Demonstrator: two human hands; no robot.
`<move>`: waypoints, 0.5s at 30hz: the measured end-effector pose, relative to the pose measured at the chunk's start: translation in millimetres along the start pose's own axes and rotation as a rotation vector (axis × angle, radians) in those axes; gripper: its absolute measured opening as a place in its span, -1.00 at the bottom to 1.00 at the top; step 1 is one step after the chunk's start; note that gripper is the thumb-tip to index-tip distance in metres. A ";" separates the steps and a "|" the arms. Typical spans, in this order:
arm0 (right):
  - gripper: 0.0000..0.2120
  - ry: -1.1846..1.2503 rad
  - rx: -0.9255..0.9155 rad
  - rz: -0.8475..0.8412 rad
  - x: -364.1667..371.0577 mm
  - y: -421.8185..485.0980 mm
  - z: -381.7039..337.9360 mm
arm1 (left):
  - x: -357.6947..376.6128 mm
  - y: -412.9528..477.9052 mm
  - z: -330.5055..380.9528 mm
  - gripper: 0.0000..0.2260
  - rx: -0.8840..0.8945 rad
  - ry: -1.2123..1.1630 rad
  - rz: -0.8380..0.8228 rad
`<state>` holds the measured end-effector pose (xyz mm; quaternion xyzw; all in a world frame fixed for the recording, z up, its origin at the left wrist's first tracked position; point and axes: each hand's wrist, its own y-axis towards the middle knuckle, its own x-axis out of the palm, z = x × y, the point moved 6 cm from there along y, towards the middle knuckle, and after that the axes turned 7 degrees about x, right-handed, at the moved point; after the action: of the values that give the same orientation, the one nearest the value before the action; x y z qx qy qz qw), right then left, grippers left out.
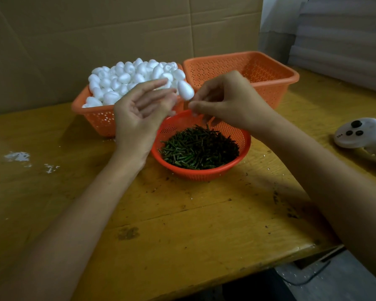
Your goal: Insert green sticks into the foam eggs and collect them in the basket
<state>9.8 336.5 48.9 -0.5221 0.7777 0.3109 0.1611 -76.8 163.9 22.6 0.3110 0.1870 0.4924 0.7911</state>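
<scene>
1. White foam crumbs (17,156) lie scattered on the yellow wooden table (182,213) at the far left.
2. Next stands an orange rectangular basket (96,120) heaped with white foam eggs (126,79), backed by a cardboard wall (96,29).
3. The left hand (139,120) hovers in front of that basket with its palm turned up and toward the right. Its fingers are loosely spread and blurred, and its grip is apart and holds nothing. The fingertips reach just beside a single foam egg (185,89), but I cannot tell whether they touch it.
4. That foam egg hangs tilted in the air between the two hands, above the far rim of the round basket.
5. The round orange mesh basket (245,140) sits below the hands and holds a bed of short green sticks (201,146). It stands in front of the rectangular baskets.
6. The right hand (228,101) reaches in from the right with its fingers curled. Its grip is pinched together at the foam egg's lower end, and whether a stick lies between the fingertips is hidden.
7. Behind it, a second orange basket (269,83) stands right beside the first, and its perforated inner walls show.
8. A white controller (360,133) with dark buttons lies on the table at the far right.
</scene>
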 end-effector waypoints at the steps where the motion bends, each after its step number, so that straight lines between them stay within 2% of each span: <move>1: -0.90 0.002 0.009 0.052 -6.2 0.7 -0.1 | -2.8 1.6 0.5 -0.76 0.009 0.004 0.022; 5: -0.86 -0.051 0.033 0.229 -33.4 0.7 1.9 | -22.7 8.9 5.9 -0.85 0.112 0.227 0.150; 8: -0.84 -0.260 0.048 0.308 -52.7 0.1 6.8 | -40.3 13.3 10.7 -0.84 0.195 0.518 0.217; 12: -0.87 -0.423 0.149 0.384 -76.7 -2.2 20.6 | -52.1 14.6 21.0 -0.75 0.411 1.006 0.180; 15: -0.86 -0.475 0.202 0.400 -87.2 -3.5 26.8 | -58.4 18.7 16.4 -0.69 0.355 1.217 0.118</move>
<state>46.2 415.1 77.8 -0.2533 0.8323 0.3710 0.3247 -105.3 112.6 46.7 0.1118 0.6645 0.5852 0.4511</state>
